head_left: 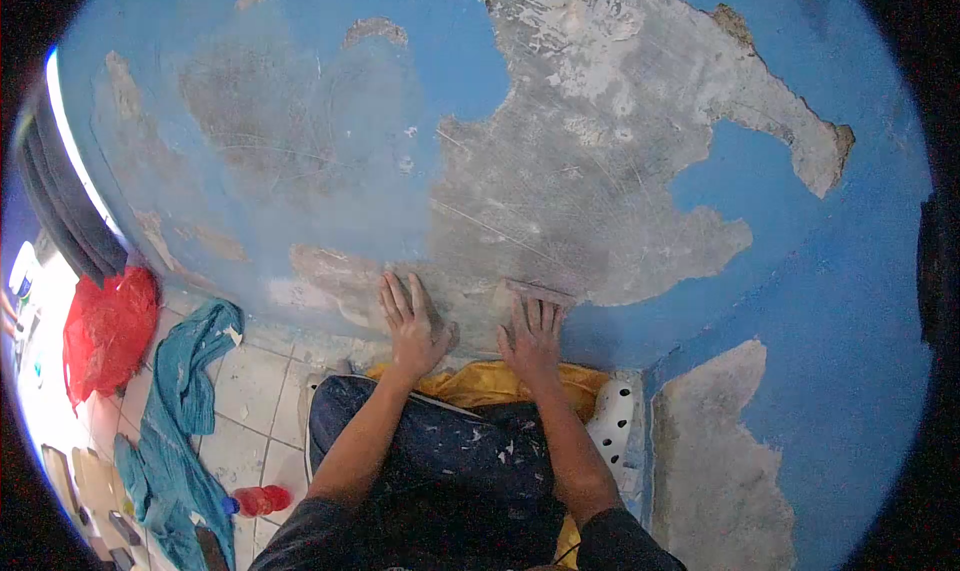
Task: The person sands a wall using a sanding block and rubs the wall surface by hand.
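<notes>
My left hand (412,329) lies against the low part of the wall with its fingers stretched out and nothing visible under them. My right hand (533,339) presses a thin, flat pinkish-grey strip (540,292) to the wall; it looks like folded sandpaper, but its kind is not certain. Only the strip's upper edge shows above my fingertips. Both hands are near the foot of the blue wall (455,56), where a large bare grey plaster patch (590,141) has ragged, peeling paint edges.
A teal cloth (180,401) lies on the white floor tiles (245,386) to the left, near a red plastic bag (112,331) and a small red bottle (262,500). Another wall with a grey patch (715,461) meets at the right corner. A white perforated shoe (612,416) is beside my legs.
</notes>
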Action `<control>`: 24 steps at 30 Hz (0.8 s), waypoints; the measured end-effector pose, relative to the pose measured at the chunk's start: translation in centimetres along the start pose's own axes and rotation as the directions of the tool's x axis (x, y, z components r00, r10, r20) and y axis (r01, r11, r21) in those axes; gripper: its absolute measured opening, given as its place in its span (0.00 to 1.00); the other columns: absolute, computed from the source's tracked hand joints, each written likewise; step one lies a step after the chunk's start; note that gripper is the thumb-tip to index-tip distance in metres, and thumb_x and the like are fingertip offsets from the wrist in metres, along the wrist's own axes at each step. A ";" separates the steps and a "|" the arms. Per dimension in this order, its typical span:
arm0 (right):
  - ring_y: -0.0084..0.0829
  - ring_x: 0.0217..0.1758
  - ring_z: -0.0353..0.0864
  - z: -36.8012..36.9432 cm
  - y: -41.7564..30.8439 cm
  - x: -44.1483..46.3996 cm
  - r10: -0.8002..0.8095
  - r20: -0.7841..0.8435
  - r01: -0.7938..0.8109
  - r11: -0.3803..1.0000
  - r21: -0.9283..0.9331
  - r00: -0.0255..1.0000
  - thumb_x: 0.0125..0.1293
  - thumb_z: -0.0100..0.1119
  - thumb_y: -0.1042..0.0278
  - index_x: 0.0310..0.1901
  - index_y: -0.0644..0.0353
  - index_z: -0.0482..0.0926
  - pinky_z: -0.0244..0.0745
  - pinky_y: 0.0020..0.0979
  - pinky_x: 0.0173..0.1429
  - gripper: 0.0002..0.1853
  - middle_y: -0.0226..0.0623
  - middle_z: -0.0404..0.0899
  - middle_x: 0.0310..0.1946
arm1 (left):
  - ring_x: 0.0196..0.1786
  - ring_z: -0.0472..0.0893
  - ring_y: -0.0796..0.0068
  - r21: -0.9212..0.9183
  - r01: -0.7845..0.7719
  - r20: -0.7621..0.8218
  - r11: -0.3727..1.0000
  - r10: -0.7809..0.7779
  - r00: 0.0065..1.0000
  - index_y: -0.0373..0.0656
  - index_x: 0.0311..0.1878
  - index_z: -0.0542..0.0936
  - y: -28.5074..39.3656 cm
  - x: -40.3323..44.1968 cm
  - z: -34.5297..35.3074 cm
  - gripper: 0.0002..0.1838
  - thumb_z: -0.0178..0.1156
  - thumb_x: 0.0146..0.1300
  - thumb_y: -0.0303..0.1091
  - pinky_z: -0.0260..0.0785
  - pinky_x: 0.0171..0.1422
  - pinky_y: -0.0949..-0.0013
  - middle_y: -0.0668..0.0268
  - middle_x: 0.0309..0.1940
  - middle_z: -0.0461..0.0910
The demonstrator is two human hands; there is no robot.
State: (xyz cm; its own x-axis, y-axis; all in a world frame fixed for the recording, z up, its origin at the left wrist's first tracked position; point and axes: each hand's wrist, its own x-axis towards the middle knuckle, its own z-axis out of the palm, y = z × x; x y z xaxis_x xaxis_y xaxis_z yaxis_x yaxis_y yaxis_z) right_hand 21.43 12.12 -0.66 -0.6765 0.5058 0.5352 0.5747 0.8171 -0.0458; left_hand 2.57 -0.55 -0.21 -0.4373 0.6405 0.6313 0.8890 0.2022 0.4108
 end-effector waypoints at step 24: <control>0.60 0.73 0.51 -0.1 0.0 0.1 -0.034 -0.062 0.030 0.998 -0.059 0.997 0.65 0.57 0.50 0.70 0.58 0.62 0.43 0.67 0.73 0.35 0.53 0.57 0.69 | 0.76 0.33 0.30 -0.067 0.027 0.014 0.997 -0.026 1.000 0.31 0.75 0.46 0.1 -0.2 -0.1 0.55 0.67 0.53 0.45 0.31 0.77 0.38 0.31 0.74 0.32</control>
State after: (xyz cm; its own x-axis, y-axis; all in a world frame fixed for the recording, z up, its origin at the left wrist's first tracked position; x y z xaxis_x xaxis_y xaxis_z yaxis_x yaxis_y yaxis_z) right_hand 21.43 12.15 -0.57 -0.6656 0.4597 0.5879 0.5802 0.8142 0.0202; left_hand 2.74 -0.70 -0.25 -0.4584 0.6456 0.6108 0.8659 0.1695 0.4707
